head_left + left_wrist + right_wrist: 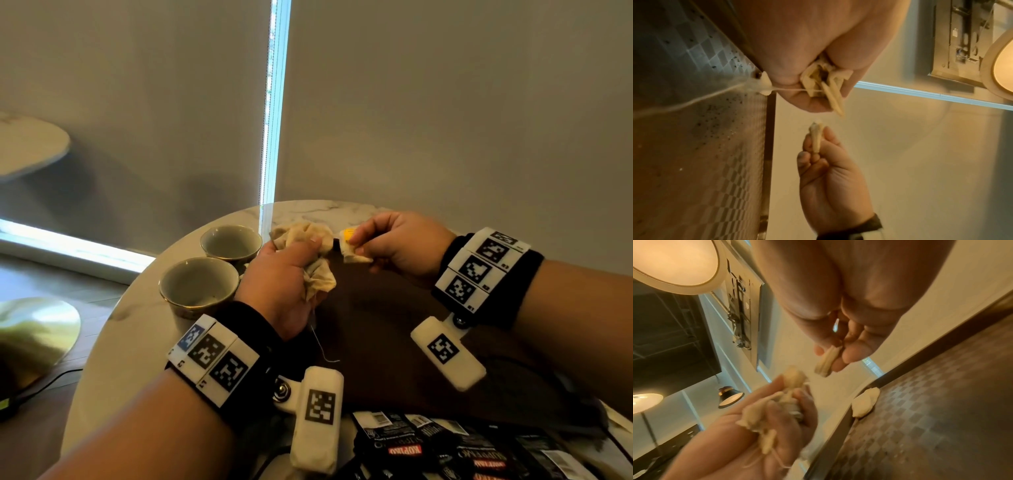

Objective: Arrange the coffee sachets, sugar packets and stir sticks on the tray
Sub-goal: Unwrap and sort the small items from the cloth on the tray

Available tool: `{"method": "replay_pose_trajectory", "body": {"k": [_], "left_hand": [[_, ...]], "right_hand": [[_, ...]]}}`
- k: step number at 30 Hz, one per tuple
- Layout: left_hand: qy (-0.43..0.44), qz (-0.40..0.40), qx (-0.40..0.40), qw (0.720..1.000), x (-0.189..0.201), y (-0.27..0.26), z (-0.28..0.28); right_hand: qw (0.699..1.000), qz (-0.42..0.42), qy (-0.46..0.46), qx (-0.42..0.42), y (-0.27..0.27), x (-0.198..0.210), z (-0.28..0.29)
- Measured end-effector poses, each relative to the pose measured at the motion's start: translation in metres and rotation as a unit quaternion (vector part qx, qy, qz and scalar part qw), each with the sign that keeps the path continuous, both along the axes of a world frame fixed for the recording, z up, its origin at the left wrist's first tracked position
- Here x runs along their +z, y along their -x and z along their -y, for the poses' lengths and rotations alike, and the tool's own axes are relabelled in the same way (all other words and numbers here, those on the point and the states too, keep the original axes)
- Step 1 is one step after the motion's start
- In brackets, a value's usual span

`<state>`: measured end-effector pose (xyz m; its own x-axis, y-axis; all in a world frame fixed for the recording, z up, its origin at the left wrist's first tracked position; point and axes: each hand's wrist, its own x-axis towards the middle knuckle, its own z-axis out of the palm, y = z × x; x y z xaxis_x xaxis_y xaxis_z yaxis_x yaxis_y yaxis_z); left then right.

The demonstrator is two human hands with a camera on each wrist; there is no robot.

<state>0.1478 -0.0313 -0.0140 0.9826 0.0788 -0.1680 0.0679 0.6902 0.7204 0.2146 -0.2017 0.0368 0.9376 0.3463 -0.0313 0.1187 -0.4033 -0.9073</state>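
Note:
My left hand grips a crumpled bunch of pale, tea-bag-like sachets with strings hanging down, held above the dark brown tray. My right hand pinches a single pale sachet with a yellow tag, a short gap to the right of the bunch. In the left wrist view the bunch and the single sachet are apart. One more pale sachet lies at the tray's corner. Several black coffee sachets lie at the tray's near edge.
Two empty grey cups stand on the round marble table left of the tray, close to my left hand. Grey blinds hang behind the table. The floor lies far left.

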Motion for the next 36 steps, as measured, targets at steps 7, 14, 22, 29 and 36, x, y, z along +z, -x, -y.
{"method": "replay_pose_trajectory", "body": {"k": [7,14,22,29,36], "left_hand": [[-0.103,-0.078,0.013,0.992,-0.006,-0.005,-0.003],[-0.148,-0.137,-0.029,0.979,-0.018,-0.008,-0.006],[-0.174,-0.161,-0.086,0.968,-0.017,-0.007,-0.006],[-0.182,-0.167,-0.099,0.964,-0.016,-0.006,-0.005],[-0.175,-0.167,-0.092,0.966,-0.017,-0.008,-0.007]], "right_hand": [[0.987,-0.082,0.125,-0.060,-0.029,-0.004,0.001],[0.979,-0.131,0.158,0.007,-0.051,-0.014,-0.019],[0.967,-0.068,0.246,0.014,-0.060,-0.014,-0.037],[0.899,-0.010,0.426,0.098,-0.043,-0.013,-0.033],[0.879,-0.041,0.455,0.139,-0.048,-0.016,-0.041]]}}
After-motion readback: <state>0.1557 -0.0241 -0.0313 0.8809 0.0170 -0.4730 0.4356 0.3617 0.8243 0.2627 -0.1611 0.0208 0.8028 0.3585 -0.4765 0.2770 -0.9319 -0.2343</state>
